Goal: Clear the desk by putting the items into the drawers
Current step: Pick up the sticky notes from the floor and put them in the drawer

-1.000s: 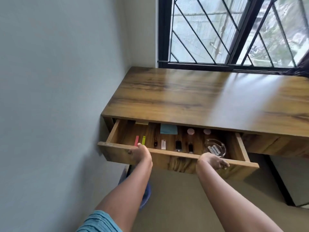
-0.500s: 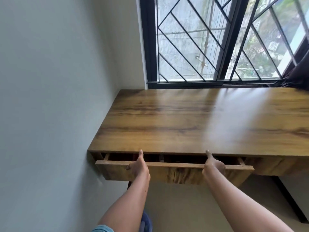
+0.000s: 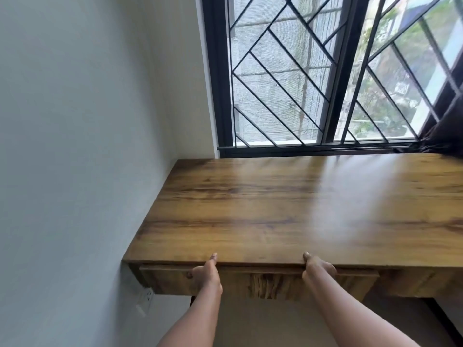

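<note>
The wooden desk (image 3: 275, 209) has nothing on its top. Its left drawer (image 3: 263, 281) is pushed fully in, front flush under the desk edge, so the items inside are hidden. My left hand (image 3: 206, 276) presses flat on the left part of the drawer front, thumb up against the desk edge. My right hand (image 3: 319, 270) presses the same way on the right part, with its thumb on the edge. Neither hand holds an object.
A pale wall runs along the desk's left side, with a wall socket (image 3: 147, 295) below the desk corner. A barred window (image 3: 313, 83) stands behind the desk, and a dark curtain (image 3: 446, 136) hangs at the far right. Beige floor lies below.
The drawer was open a second ago, showing small items inside. Both hands pushed it in and it now sits closed. My view has tilted up toward the window.
</note>
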Demonstrator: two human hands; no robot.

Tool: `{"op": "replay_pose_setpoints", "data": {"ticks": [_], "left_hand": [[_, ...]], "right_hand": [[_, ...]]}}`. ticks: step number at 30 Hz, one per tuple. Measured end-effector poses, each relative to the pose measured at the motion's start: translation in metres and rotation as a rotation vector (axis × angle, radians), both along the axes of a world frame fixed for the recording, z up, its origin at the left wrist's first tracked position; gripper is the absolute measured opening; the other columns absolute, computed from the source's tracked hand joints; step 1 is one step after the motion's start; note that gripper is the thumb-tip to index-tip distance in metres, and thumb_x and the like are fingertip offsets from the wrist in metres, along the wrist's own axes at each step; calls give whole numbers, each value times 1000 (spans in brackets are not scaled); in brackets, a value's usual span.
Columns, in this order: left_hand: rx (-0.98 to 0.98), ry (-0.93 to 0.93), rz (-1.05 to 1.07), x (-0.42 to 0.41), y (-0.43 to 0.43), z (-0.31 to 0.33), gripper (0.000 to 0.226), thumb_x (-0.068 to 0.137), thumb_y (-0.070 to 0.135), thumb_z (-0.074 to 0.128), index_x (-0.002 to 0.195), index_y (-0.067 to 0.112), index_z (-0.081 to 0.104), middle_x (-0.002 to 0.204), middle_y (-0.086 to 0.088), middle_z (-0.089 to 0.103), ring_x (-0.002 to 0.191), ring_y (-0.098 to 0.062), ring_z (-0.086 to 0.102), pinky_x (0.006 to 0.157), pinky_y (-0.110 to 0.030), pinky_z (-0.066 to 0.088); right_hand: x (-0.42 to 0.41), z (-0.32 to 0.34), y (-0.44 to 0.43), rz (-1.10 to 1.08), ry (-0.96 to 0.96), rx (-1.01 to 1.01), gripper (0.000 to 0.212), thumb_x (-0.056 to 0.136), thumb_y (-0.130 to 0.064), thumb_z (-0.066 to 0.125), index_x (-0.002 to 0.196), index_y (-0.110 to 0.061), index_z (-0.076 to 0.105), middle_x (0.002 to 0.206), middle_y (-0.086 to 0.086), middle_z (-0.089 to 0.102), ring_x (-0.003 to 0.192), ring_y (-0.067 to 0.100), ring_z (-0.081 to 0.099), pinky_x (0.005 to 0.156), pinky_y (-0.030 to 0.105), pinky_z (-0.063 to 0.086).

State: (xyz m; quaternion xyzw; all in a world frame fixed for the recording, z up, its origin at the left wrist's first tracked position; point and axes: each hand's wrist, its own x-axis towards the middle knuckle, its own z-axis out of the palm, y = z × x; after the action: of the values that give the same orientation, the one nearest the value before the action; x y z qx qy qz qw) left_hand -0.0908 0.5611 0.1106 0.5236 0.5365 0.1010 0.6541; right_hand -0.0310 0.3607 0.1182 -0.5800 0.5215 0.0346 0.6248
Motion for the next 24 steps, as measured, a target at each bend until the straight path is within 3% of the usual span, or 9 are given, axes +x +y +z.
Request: {"op": "replay_pose_setpoints", "data": {"ticks": [5,10,15,17,21,24], "left_hand": [[-22,-3,-47,5,4,0,55,87,18,67,126,-14,48,133,-25,52,123,-38,50,102,-42,40],[22,60,-43,9,-2,2,57,90,22,63,132,-11,43,133,-24,52,122,-39,50,102,-44,41],[115,150,-56,29,-38,-18,65,90,25,56,142,-4,30,132,-24,51,116,-39,56,97,-45,49],[173,185,-143,36,-66,-26,71,84,30,50,144,0,27,141,-21,43,125,-38,49,102,-47,45],[365,268,-338,37,-144,-7,59,93,16,42,146,0,20,148,-20,32,135,-37,36,110,-46,35],[573,430,-540,36,-195,11,57,97,16,39,148,3,17,157,-18,13,144,-35,13,120,-46,13]], "right_hand": [[-1,-6,-4,87,22,-46,63,75,-20,78,120,14,49,127,32,52,116,41,53,97,43,45],[8,-21,-14,290,66,-119,69,72,-30,79,119,13,51,125,31,54,116,40,53,100,44,45],[0,-2,-30,616,114,-339,57,95,-43,47,126,5,51,132,18,54,124,34,49,102,34,41],[-6,3,-45,825,108,-404,49,98,-39,41,127,-1,53,132,12,55,124,28,52,95,29,45],[-9,3,-80,1114,66,-515,34,94,-20,44,122,-6,59,131,11,56,121,28,53,92,31,46],[-6,9,-112,1177,9,-653,28,93,-16,46,112,-7,63,122,12,61,113,31,58,86,32,47]]}}
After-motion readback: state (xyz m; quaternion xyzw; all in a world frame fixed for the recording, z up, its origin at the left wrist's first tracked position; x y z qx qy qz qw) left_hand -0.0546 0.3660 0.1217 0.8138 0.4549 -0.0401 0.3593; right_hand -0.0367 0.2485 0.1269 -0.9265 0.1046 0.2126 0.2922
